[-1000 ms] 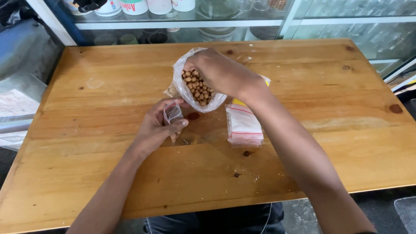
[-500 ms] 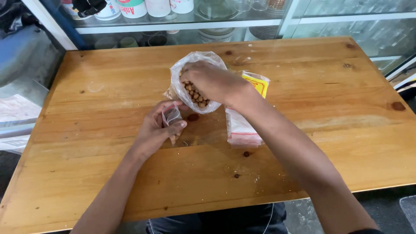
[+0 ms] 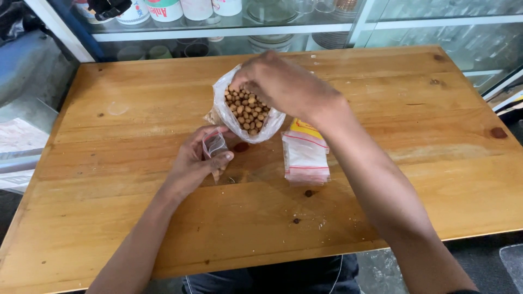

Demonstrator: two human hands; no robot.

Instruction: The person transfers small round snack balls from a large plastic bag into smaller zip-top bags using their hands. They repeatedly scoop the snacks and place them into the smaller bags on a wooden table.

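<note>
Head view: left hand (image 3: 197,159) pinches a small clear zip pouch (image 3: 214,145) above the tabletop (image 3: 109,163), fingers narrow. Right hand (image 3: 278,81) reaches into the plastic bag (image 3: 229,117) of brown nuts (image 3: 248,111); whether its fingers hold any cannot be told. Best keep the pouch mouth spread. Stack of empty pouches (image 3: 305,158) lies just beside.

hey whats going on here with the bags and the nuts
A person sits at a wooden table. Their right hand reaches into a clear plastic bag of round brown nuts. Their left hand holds a small clear bag beside it. A stack of small clear bags lies to the right.
</note>
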